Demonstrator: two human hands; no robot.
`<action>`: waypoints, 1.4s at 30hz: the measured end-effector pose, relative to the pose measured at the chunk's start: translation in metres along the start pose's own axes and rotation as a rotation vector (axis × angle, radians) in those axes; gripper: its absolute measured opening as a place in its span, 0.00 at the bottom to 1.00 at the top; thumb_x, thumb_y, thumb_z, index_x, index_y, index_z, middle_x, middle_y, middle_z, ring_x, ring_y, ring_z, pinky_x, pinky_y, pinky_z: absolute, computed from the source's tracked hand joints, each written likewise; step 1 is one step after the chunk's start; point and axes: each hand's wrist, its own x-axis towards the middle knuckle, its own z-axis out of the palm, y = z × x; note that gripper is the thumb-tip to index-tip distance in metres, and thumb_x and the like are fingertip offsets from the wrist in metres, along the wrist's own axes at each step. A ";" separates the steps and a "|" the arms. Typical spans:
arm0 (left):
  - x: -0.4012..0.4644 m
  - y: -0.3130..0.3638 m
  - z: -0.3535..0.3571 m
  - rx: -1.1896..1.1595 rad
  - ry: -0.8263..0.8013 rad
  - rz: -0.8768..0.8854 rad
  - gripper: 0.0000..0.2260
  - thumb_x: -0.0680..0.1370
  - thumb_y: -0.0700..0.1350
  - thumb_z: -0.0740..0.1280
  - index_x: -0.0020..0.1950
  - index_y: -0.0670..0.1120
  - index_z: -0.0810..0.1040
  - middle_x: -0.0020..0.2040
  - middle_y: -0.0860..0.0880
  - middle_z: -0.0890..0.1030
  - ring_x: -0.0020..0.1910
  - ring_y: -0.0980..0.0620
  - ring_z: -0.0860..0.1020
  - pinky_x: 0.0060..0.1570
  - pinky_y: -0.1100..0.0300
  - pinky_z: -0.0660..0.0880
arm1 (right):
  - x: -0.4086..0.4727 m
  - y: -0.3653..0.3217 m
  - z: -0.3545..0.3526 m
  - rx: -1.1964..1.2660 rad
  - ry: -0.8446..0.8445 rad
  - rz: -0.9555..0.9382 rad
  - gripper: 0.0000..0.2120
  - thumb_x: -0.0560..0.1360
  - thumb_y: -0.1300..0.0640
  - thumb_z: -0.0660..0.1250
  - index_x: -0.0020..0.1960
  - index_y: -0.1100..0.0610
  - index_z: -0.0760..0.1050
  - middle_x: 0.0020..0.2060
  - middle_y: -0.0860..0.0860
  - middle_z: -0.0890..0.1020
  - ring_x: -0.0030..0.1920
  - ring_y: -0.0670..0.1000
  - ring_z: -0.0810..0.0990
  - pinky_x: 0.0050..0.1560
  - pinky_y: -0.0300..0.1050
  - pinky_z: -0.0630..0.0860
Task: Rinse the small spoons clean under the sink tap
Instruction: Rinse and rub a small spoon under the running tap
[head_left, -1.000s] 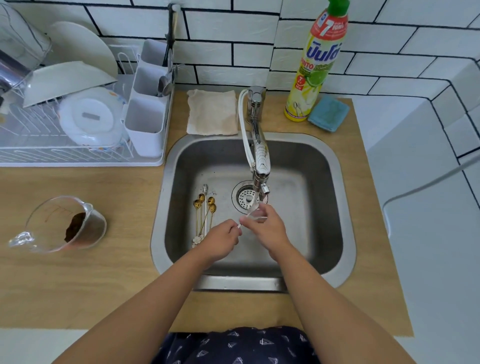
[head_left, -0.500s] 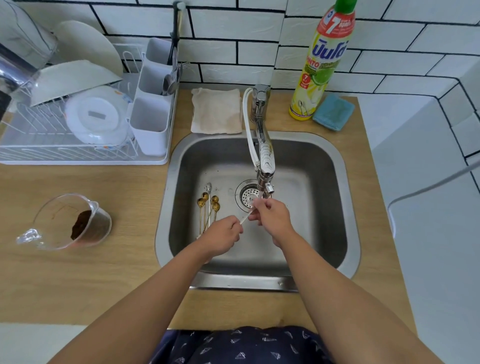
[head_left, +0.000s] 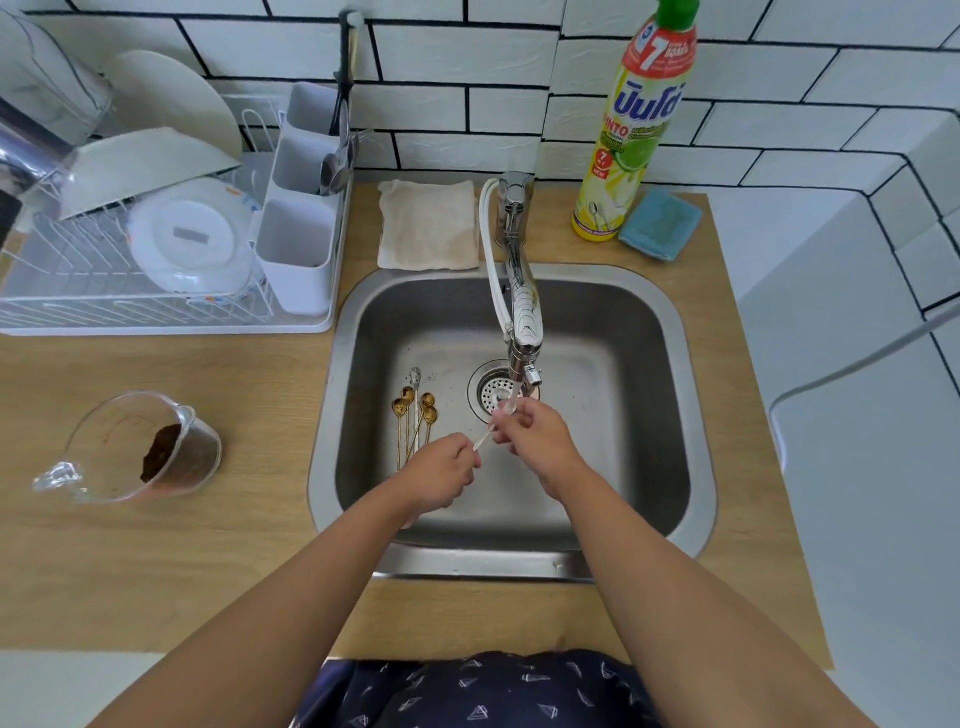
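**Spoon under the stream, both hands on it**

Water falls from the chrome sink tap (head_left: 524, 332) onto the bowl of a small pale translucent spoon (head_left: 491, 428), held slantwise over the round drain strainer (head_left: 493, 392) in the middle of the steel sink basin (head_left: 613, 415). To rinse it well, I would keep the bowl right in the stream, roll the handle between the fingertips so both faces get wet, and rub the bowl with the thumb, gripping firmly since wet plastic is likely slippery.

The left hand (head_left: 441, 475) is curled, its fingertips pinching the near end of the handle. The right hand (head_left: 537, 436) is also curled, fingers closed around the far, bowl end just below the spout; exactly how the thumb sits there I cannot tell.

Left of the drain, a cluster of thin gold-coloured long-handled spoons (head_left: 413, 415) lies on the basin floor, well clear of the water, apparently awaiting its turn.
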 end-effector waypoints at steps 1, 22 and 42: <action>0.000 0.000 0.000 0.008 0.004 -0.003 0.12 0.84 0.47 0.53 0.51 0.46 0.75 0.39 0.48 0.75 0.33 0.54 0.69 0.29 0.63 0.66 | -0.001 0.002 0.000 -0.047 -0.023 -0.009 0.09 0.76 0.54 0.76 0.53 0.55 0.79 0.40 0.49 0.83 0.40 0.46 0.81 0.43 0.41 0.77; 0.002 0.001 -0.004 0.028 -0.023 -0.036 0.11 0.84 0.45 0.54 0.53 0.45 0.76 0.39 0.47 0.75 0.33 0.53 0.69 0.29 0.62 0.66 | 0.001 -0.001 -0.006 -0.074 0.007 -0.012 0.06 0.82 0.54 0.67 0.50 0.56 0.80 0.35 0.47 0.81 0.30 0.40 0.80 0.38 0.37 0.74; -0.002 0.004 -0.004 -0.151 -0.010 -0.062 0.16 0.85 0.50 0.55 0.49 0.43 0.77 0.32 0.49 0.72 0.27 0.55 0.65 0.26 0.62 0.61 | 0.000 -0.006 -0.001 0.220 0.047 0.063 0.13 0.86 0.53 0.61 0.49 0.57 0.81 0.37 0.50 0.88 0.32 0.44 0.84 0.36 0.38 0.78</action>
